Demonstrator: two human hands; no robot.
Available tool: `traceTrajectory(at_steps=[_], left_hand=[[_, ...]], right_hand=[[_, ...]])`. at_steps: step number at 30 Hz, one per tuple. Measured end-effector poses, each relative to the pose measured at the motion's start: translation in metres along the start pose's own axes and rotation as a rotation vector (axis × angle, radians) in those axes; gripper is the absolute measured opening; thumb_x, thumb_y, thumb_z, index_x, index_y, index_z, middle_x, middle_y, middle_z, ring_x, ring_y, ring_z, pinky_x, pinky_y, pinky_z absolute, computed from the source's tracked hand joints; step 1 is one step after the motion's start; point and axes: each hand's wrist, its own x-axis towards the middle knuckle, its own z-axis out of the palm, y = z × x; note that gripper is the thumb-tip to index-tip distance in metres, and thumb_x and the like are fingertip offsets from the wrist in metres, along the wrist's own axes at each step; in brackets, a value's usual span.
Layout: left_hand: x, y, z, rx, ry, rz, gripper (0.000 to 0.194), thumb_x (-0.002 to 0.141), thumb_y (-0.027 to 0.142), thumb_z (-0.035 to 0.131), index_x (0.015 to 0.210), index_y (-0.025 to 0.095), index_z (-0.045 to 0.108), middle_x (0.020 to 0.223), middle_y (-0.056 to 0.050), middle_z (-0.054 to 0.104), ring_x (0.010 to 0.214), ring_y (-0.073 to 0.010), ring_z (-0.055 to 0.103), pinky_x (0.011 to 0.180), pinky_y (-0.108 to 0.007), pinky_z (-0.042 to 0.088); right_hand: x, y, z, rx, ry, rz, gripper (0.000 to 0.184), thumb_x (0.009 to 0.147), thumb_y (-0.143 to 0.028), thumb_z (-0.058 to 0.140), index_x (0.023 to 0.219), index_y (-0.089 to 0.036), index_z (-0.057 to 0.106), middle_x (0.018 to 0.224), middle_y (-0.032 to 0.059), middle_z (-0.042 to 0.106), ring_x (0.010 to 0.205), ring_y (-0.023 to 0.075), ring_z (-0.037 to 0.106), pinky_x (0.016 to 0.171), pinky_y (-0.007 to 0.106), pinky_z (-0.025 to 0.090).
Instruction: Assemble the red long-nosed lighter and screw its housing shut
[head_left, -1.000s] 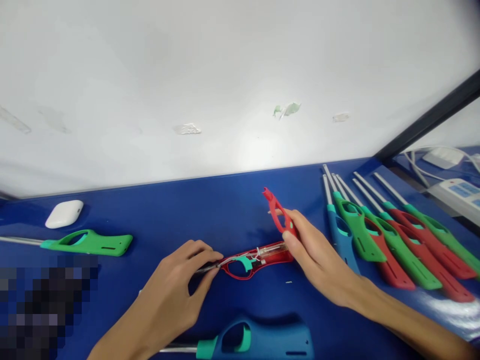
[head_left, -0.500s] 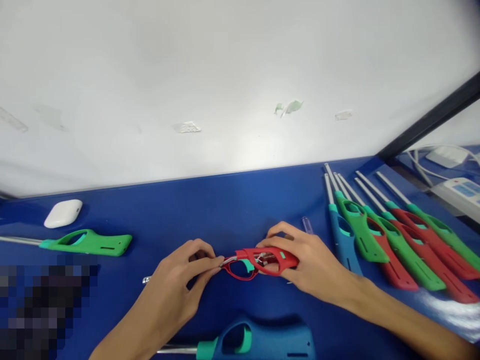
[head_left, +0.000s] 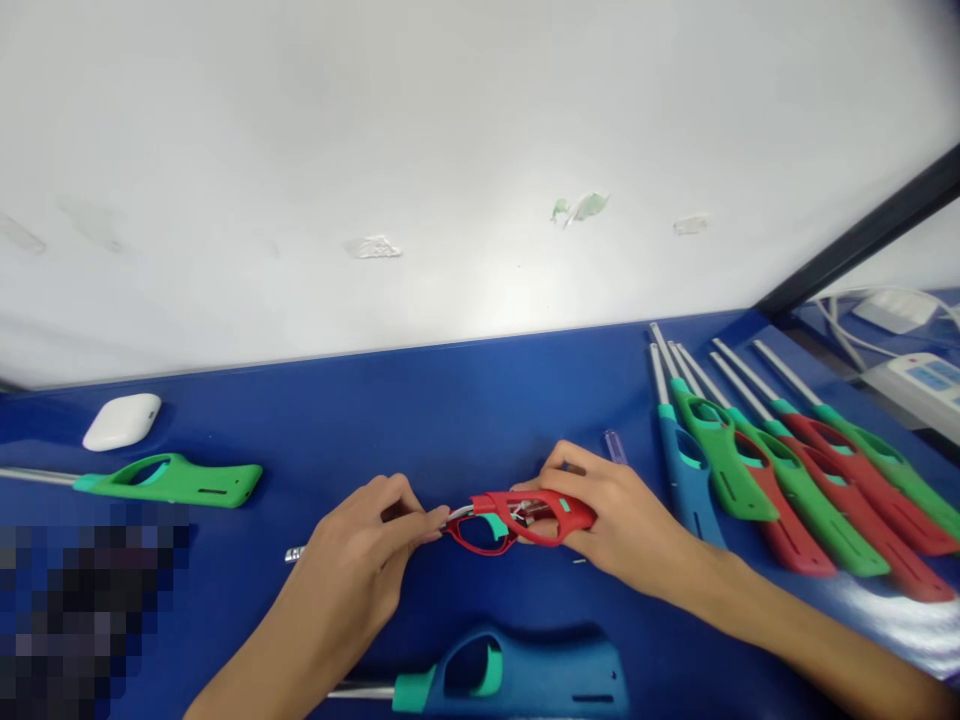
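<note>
A red gas lighter (head_left: 577, 512) is held just above the blue table, its casing halves parted so inner parts and thin wires show. My left hand (head_left: 367, 550) pinches the narrow front end where the wires come out. Around the rear of the red handle my right hand (head_left: 615, 510) is closed. A teal trigger (head_left: 495, 526) sits in the lighter's loop. Past my left wrist a silver metal tip (head_left: 294, 554) pokes out; whether it joins the lighter is hidden by the hand. Nearer to me lies a blue lighter (head_left: 540, 675) with a teal collar.
Several red, green and blue lighters (head_left: 795, 480) lie side by side on the right. A green lighter (head_left: 187, 482) and a white case (head_left: 122, 422) rest on the left. Behind my right hand is a clear purple-tinted handle (head_left: 615, 446). A white wall (head_left: 480, 180) rises behind the table.
Both hands keep their hold on the red lighter with only slight shifts. The view has tilted a little. A small thin piece below my right hand shows more clearly.
</note>
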Motion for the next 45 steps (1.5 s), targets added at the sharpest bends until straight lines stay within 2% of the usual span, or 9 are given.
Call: traceTrajectory(at_steps=[7,13,18,21,23,29,35,38,45], left_hand=[[-0.003,-0.002,0.006,0.092,0.053,0.038,0.035,0.106,0.009,0.046,0.1,0.024,0.077,0.08,0.001,0.065,0.067,-0.0119,0.055,0.062,-0.025,0.046],[-0.006,-0.005,0.012,0.103,0.046,-0.011,0.024,0.106,0.014,0.052,0.11,0.024,0.073,0.083,0.002,0.064,0.07,-0.015,0.053,0.066,-0.029,0.045],[-0.008,-0.009,0.012,0.07,-0.044,0.036,0.045,0.102,0.001,0.043,0.13,0.026,0.068,0.087,0.0,0.057,0.072,-0.0135,0.05,0.066,-0.025,0.047],[-0.01,-0.01,0.012,0.079,-0.059,0.081,0.058,0.097,-0.006,0.04,0.134,0.03,0.066,0.09,0.0,0.055,0.074,-0.0132,0.051,0.066,-0.024,0.048],[-0.013,-0.011,0.013,0.098,-0.063,0.098,0.064,0.095,-0.009,0.039,0.138,0.031,0.064,0.095,-0.001,0.056,0.075,-0.0128,0.05,0.066,-0.024,0.048],[-0.018,-0.012,0.015,0.077,-0.114,0.09,0.07,0.09,-0.013,0.036,0.139,0.029,0.061,0.115,-0.004,0.058,0.087,-0.0132,0.054,0.073,-0.027,0.049],[-0.018,-0.011,0.015,-0.022,-0.056,0.035,0.065,0.096,-0.01,0.035,0.136,0.033,0.063,0.116,-0.002,0.059,0.087,-0.0112,0.054,0.074,-0.025,0.048],[-0.017,-0.011,0.016,-0.02,-0.071,0.036,0.069,0.096,-0.011,0.035,0.142,0.033,0.059,0.117,-0.002,0.06,0.088,-0.0114,0.054,0.076,-0.026,0.049],[-0.018,-0.011,0.016,-0.005,-0.082,0.027,0.064,0.095,-0.011,0.037,0.132,0.033,0.064,0.117,-0.001,0.06,0.084,-0.0116,0.051,0.073,-0.026,0.047]], right_hand=[[0.0,0.002,0.002,0.014,0.014,-0.006,0.036,0.088,0.0,0.074,0.114,-0.025,0.075,0.107,0.0012,0.061,0.079,0.0165,0.067,0.069,0.03,0.051],[0.0,0.001,0.002,-0.02,-0.006,0.023,0.031,0.09,-0.006,0.078,0.113,-0.026,0.074,0.107,0.0006,0.062,0.079,0.0166,0.067,0.07,0.03,0.051],[0.0,0.002,0.0,-0.119,-0.018,-0.033,0.062,0.089,-0.005,0.075,0.142,-0.036,0.062,0.123,0.0003,0.061,0.071,0.013,0.065,0.065,0.028,0.049],[-0.002,0.003,-0.002,-0.209,-0.036,-0.108,0.066,0.09,-0.003,0.068,0.144,-0.04,0.06,0.126,0.0001,0.058,0.062,0.0092,0.059,0.058,0.027,0.044],[-0.003,0.003,-0.004,-0.268,-0.061,-0.15,0.066,0.089,-0.002,0.064,0.143,-0.04,0.061,0.126,0.0009,0.058,0.065,0.0105,0.059,0.059,0.027,0.042],[-0.005,0.002,-0.009,-0.373,-0.157,-0.225,0.096,0.073,0.009,0.049,0.154,-0.042,0.049,0.137,0.0032,0.055,0.081,0.0152,0.066,0.066,0.027,0.046],[-0.007,0.002,-0.009,-0.371,-0.14,-0.267,0.093,0.073,0.008,0.044,0.153,-0.037,0.052,0.134,0.005,0.057,0.08,0.016,0.068,0.067,0.029,0.051],[-0.005,0.003,-0.007,-0.37,-0.124,-0.298,0.084,0.08,0.009,0.042,0.153,-0.034,0.053,0.132,0.0067,0.059,0.086,0.0178,0.07,0.068,0.029,0.054],[-0.005,0.005,-0.003,-0.404,-0.079,-0.35,0.065,0.093,0.007,0.042,0.147,-0.027,0.058,0.13,0.0087,0.062,0.09,0.0181,0.074,0.07,0.028,0.057]])
